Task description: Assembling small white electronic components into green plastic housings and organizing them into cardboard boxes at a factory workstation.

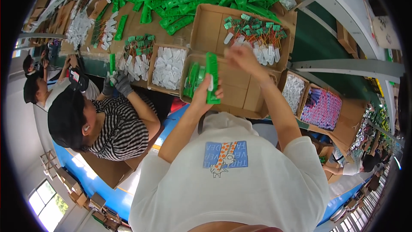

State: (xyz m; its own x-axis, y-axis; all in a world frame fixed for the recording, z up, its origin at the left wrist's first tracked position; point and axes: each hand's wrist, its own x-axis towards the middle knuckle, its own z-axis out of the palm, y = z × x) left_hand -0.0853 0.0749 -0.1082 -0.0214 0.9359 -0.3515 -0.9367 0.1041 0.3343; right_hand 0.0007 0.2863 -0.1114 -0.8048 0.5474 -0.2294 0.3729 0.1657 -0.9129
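Note:
My left hand (203,93) is closed around a long green plastic shell (212,66), held upright over the near cardboard box, with a small white part (210,83) against it by my fingers. More green shells (194,77) lie in that box, left of my hand. Reaching over the divider between the boxes, my right hand (243,61) is blurred, so whether its fingers hold anything cannot be made out. Just beyond it, small green circuit boards (253,28) with red and yellow wires and white pieces (267,54) fill part of the far cardboard box (206,23).
Green shells (171,2) are heaped across the back of the table. White pieces fill a carton on the left (168,48) and one on the right (293,77), beside a box of pink cylinders (322,109). At left, a gloved co-worker (122,83) holds a green piece (112,63).

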